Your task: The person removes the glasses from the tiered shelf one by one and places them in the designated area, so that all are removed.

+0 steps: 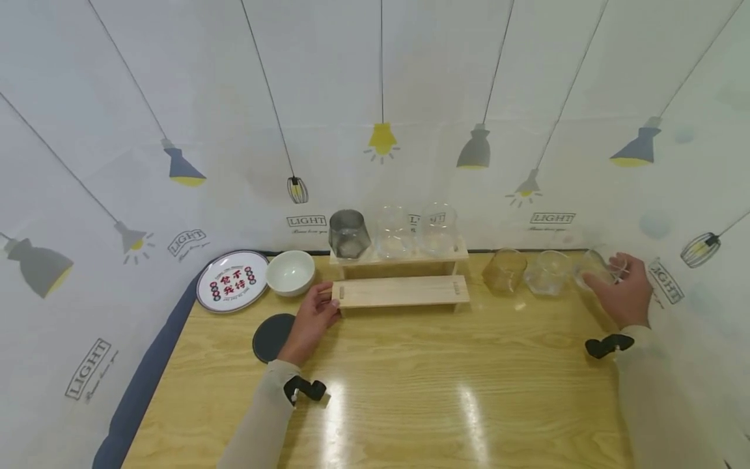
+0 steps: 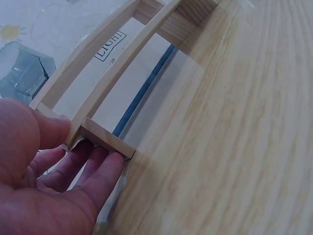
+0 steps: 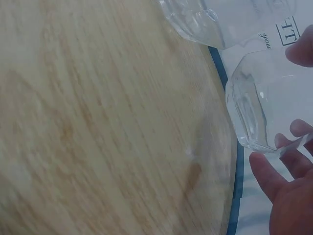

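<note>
Six glasses stand on the wooden table (image 1: 410,391), three up on the rack and three on the tabletop to the right. On the far, upper step of the two-step wooden rack (image 1: 404,290) sit a smoky grey glass (image 1: 348,233) at the left and two clear glasses (image 1: 394,232) beside it, all looking empty; the near, lower step is bare. To the right of the rack stand an amber glass (image 1: 504,269), then a clear faceted glass (image 1: 547,272), then a third clear glass (image 1: 593,267) at the far right, close to the wall; nothing shows inside any of them. The right hand (image 1: 624,290) has that last glass in its grasp, fingers and thumb curled round its side, and in the right wrist view the fingertips (image 3: 266,174) press against its base while it sits tilted just off the wood. The left hand (image 1: 313,319) is at the rack's left end, thumb on top and fingers (image 2: 93,171) tucked under the end of the lower step, a light pinch on the wood. Left of the rack lie one white bowl (image 1: 290,272), empty, one round plate (image 1: 232,280) with red characters printed on it, and one dark round coaster (image 1: 271,337) nearer, just beside the left wrist.
</note>
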### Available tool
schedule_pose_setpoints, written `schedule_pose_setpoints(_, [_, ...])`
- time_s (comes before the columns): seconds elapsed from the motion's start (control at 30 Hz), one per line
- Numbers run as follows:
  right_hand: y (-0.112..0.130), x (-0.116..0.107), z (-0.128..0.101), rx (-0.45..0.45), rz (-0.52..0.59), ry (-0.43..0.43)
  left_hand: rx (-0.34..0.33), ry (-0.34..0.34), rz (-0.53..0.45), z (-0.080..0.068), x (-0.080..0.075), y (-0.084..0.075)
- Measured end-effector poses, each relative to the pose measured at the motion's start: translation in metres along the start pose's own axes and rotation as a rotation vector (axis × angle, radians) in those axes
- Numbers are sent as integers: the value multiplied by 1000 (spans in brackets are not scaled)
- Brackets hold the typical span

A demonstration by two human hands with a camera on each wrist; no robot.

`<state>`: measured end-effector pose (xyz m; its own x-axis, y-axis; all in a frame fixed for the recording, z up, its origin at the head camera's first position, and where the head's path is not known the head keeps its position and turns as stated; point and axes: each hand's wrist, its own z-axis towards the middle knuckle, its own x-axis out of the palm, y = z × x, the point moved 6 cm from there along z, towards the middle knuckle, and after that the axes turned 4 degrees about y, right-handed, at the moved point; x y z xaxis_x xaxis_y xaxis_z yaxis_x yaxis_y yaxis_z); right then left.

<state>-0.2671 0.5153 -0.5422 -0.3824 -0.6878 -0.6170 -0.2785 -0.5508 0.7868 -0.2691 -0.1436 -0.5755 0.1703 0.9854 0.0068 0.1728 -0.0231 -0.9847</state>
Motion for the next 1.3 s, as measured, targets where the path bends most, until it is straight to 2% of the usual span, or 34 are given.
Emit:
schedule_pose_setpoints(0.13, [-4,0,2,30,-12,21,9,20,-4,3,2,0])
schedule_pose_setpoints(0.43, [-8,3,0,80,-21,94,22,24,-6,7,2,3])
schedule_pose_setpoints(0.6, [-13,7,1,90,-29,105,17,24,-4,7,2,5])
schedule_pose_setpoints(0.87, [-11,11,4,28,-24,118,23,10,-19,2,-1,3])
schedule_pose_setpoints(1.0, [-12,7,2,18,-22,87,18,16,-12,3,-1,3])
schedule_pose_setpoints(1.1, [-9,1,-3,16,31,45,14,19,-9,3,-1,4])
schedule_pose_setpoints(1.3, [17,-10,-20,-42,136,-63,19,22,-11,3,-3,4])
